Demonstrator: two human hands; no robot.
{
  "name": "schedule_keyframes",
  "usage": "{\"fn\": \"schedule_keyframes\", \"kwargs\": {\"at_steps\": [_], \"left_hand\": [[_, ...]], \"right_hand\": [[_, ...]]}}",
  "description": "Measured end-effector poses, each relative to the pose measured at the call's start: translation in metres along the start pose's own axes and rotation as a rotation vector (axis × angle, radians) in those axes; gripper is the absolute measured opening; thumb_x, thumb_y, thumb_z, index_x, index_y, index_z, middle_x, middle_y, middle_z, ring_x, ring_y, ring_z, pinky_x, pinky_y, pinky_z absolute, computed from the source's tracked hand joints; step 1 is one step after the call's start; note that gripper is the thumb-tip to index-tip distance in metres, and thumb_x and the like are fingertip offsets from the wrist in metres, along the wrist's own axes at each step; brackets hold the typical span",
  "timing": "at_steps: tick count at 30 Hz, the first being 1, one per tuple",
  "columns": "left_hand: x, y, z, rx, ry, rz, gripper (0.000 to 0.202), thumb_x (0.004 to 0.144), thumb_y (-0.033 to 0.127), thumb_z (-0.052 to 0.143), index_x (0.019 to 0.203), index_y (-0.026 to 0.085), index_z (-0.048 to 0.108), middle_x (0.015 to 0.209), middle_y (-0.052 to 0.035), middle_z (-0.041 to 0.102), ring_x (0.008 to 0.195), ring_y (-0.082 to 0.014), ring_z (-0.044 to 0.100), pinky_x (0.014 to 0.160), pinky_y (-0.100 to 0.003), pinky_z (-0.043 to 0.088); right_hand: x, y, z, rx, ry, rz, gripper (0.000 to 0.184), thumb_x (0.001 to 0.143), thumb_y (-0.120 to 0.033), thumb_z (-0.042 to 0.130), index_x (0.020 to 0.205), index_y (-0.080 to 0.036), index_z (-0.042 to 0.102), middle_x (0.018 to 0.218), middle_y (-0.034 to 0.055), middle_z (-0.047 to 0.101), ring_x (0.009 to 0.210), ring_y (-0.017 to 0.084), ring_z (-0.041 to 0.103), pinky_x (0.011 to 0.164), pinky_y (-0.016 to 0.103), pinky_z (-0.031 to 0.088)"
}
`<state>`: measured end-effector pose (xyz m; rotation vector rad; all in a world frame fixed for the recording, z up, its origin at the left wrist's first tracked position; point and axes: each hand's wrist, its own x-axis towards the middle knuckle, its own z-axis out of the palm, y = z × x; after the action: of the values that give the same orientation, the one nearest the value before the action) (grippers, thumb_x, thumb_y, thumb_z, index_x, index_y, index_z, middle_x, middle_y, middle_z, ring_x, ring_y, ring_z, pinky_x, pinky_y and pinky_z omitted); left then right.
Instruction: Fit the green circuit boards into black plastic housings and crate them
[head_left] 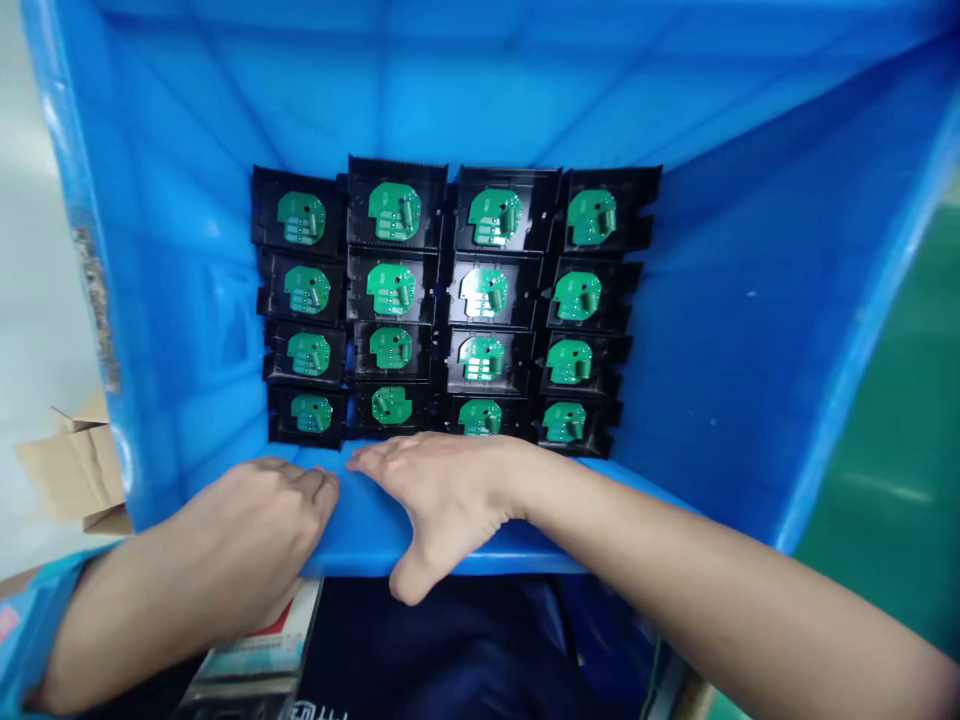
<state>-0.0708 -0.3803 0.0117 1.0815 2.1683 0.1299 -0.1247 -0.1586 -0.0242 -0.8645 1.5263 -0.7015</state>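
Several green circuit boards (391,290) lie one each in black trays (365,215), lined up in rows on the floor of a deep blue bin (465,90). My right hand (446,490) reaches over the bin's near wall, fingers stretched forward and thumb apart. Its fingertips are close to a board (392,405) in the nearest row, which is turned differently from the others. No held thing shows in that hand. To its left, my left hand (255,530) is closed at the near wall, fingers curled under; whatever they hold, if anything, is hidden.
High blue walls surround the trays. An open cardboard box (71,465) stands outside at the left. Below my left hand, a card or packet with red and white print (281,630) shows in part. Dark clothing (442,650) is at the bottom, and green floor (892,430) at the right.
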Motion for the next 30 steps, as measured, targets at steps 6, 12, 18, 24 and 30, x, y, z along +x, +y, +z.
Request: {"fn": "schedule_keyframes", "kwargs": {"at_steps": [6,12,18,24,30], "left_hand": [[-0.012,0.020,0.016,0.152,0.426,-0.039,0.038,0.084,0.006,0.043,0.111,0.009,0.071,0.103,-0.0133,0.077,0.085,-0.0271,0.074,0.078,-0.043,0.059],[-0.009,0.021,0.014,0.192,0.384,0.010,0.038,0.077,0.002,0.048,0.105,0.007,0.073,0.093,-0.0125,0.077,0.077,-0.0249,0.072,0.071,-0.039,0.059],[-0.010,0.021,0.014,0.167,0.290,-0.044,0.033,0.078,0.004,0.052,0.102,0.013,0.072,0.098,-0.0120,0.077,0.076,-0.0226,0.071,0.068,-0.035,0.056],[-0.012,0.022,0.018,0.130,0.248,-0.047,0.031,0.082,0.004,0.052,0.106,0.014,0.070,0.102,-0.0141,0.075,0.085,-0.0253,0.071,0.067,-0.036,0.053],[-0.011,0.024,0.014,0.138,0.235,-0.052,0.032,0.083,0.004,0.049,0.107,0.012,0.069,0.106,-0.0167,0.074,0.087,-0.0282,0.070,0.068,-0.039,0.053]], "right_hand": [[0.002,0.000,0.000,-0.021,-0.008,-0.011,0.101,0.064,-0.060,0.080,0.145,-0.009,0.049,0.131,0.0174,0.065,0.114,0.034,0.065,0.094,0.041,0.053],[0.000,-0.001,-0.004,-0.026,-0.037,0.006,0.112,0.063,-0.062,0.081,0.153,-0.007,0.041,0.143,0.0197,0.059,0.126,0.037,0.060,0.105,0.043,0.048],[-0.007,0.012,-0.007,0.080,0.121,-0.008,0.073,0.086,-0.061,0.069,0.146,-0.021,0.054,0.142,0.0091,0.063,0.126,0.027,0.063,0.104,0.035,0.050],[0.012,0.020,0.004,-0.489,0.387,0.209,0.046,0.102,-0.019,0.042,0.143,-0.032,0.057,0.109,0.0056,0.076,0.093,0.023,0.074,0.075,0.032,0.054],[0.020,0.009,0.007,-0.712,0.258,0.230,0.050,0.102,-0.018,0.036,0.149,-0.028,0.051,0.097,0.0080,0.076,0.082,0.024,0.073,0.061,0.030,0.047]]}}
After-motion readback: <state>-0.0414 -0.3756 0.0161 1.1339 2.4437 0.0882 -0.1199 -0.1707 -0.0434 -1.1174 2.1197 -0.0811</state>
